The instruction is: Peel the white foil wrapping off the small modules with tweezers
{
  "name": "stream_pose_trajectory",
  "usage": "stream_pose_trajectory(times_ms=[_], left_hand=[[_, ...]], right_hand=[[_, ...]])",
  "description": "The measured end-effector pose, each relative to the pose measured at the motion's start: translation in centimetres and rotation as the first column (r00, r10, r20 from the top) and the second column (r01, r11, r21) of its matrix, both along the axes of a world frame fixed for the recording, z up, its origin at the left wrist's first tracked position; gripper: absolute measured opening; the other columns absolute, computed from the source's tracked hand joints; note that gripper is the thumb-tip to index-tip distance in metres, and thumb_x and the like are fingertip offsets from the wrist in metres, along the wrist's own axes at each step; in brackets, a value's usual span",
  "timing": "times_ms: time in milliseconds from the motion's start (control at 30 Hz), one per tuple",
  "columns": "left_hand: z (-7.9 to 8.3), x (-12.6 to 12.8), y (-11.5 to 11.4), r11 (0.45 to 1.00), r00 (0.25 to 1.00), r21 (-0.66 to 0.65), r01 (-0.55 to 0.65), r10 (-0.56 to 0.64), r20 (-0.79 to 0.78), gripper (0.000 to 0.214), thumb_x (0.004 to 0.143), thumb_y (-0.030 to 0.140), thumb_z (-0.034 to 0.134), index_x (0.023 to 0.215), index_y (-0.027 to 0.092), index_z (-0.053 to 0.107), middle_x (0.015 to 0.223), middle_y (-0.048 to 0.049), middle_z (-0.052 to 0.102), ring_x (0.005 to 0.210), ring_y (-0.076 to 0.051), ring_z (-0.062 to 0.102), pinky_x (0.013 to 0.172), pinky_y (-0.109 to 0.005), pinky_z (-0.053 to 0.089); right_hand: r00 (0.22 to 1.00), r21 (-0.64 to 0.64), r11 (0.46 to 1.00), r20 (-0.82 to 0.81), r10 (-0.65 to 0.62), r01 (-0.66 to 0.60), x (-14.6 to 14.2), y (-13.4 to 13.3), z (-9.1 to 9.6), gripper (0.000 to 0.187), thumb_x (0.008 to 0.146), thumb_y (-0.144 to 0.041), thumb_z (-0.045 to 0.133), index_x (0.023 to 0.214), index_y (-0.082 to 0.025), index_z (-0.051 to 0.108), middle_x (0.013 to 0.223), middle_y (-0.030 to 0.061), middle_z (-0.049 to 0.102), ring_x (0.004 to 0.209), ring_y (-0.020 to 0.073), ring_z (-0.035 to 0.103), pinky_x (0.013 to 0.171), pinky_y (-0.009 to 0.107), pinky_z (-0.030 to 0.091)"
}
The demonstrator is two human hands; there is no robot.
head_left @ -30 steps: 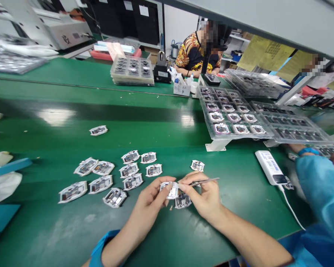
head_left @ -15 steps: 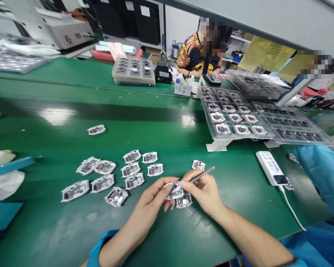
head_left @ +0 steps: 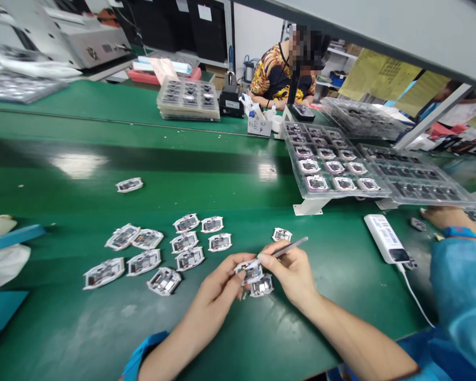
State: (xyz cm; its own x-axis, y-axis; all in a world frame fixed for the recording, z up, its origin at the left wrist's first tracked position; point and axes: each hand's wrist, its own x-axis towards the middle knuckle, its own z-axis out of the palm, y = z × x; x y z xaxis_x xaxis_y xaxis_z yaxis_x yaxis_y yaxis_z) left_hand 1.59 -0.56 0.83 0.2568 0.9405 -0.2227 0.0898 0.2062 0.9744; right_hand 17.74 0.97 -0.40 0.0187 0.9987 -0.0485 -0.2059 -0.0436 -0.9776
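My left hand (head_left: 218, 288) pinches a small white-framed circuit module (head_left: 249, 270) just above the green table (head_left: 230, 180). My right hand (head_left: 291, 272) grips metal tweezers (head_left: 287, 247), their tip resting on that module. A second module (head_left: 262, 286) lies on the table right under my fingers. Several more of the same modules (head_left: 158, 248) lie spread out to the left, one alone (head_left: 129, 184) farther back and one (head_left: 281, 234) just beyond my right hand.
Clear trays of modules (head_left: 329, 166) stand on a raised rack at right, more trays (head_left: 416, 182) beside them. A white device with cable (head_left: 385, 239) lies near a co-worker's hand (head_left: 446, 217) and blue sleeve. Another person sits across the table. Stacked trays (head_left: 188, 100) stand at back.
The module in my left hand turned and dropped slightly toward the table, and the tweezers tilted up. The co-worker's hand at right came back into view beside the trays.
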Motion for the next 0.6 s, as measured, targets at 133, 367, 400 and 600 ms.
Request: stream_pose_trajectory(times_ms=[133, 367, 400, 600], left_hand=[[0.3, -0.22, 0.11, 0.999, 1.0, -0.03, 0.021, -0.021, -0.017, 0.035, 0.082, 0.039, 0.053, 0.107, 0.016, 0.06, 0.065, 0.0018, 0.058, 0.06, -0.016, 0.053, 0.061, -0.027, 0.045], [0.64, -0.46, 0.48, 0.997, 0.994, -0.022, 0.079, -0.081, -0.07, 0.038, 0.081, 0.039, 0.05, 0.11, 0.015, 0.058, 0.065, 0.0017, 0.057, 0.06, -0.016, 0.051, 0.06, -0.027, 0.044], [0.67, -0.48, 0.5, 0.996, 0.993, -0.02, 0.087, -0.088, -0.08, 0.038, 0.081, 0.039, 0.049, 0.11, 0.015, 0.058, 0.066, 0.0014, 0.058, 0.06, -0.016, 0.051, 0.06, -0.027, 0.044], [0.96, -0.78, 0.58, 0.99, 0.977, 0.014, 0.143, -0.139, -0.16, 0.041, 0.082, 0.039, 0.047, 0.112, 0.013, 0.059, 0.061, 0.0028, 0.055, 0.057, -0.016, 0.047, 0.055, -0.026, 0.039]], right_hand=[[0.999, 0.001, 1.0, -0.043, 0.015, -0.015, 0.01, 0.09, 0.03, 0.01, 0.07, -0.023, 0.079, 0.072, -0.018, 0.07, 0.067, -0.0014, 0.069, 0.062, 0.0117, 0.061, 0.062, 0.022, 0.048], [0.998, 0.03, 0.999, -0.051, 0.045, -0.044, 0.16, 0.15, 0.0, 0.008, 0.073, -0.021, 0.077, 0.073, -0.019, 0.069, 0.068, -0.0014, 0.07, 0.063, 0.0117, 0.062, 0.061, 0.022, 0.049], [0.997, 0.029, 0.998, -0.052, 0.051, -0.05, 0.19, 0.15, -0.02, 0.008, 0.073, -0.021, 0.077, 0.073, -0.019, 0.069, 0.069, -0.0013, 0.07, 0.063, 0.0119, 0.062, 0.061, 0.022, 0.049], [0.997, 0.067, 0.996, 0.039, 0.06, -0.063, 0.36, 0.13, 0.0, 0.008, 0.073, -0.021, 0.077, 0.073, -0.019, 0.07, 0.071, 0.0, 0.071, 0.066, 0.0138, 0.064, 0.063, 0.024, 0.049]])
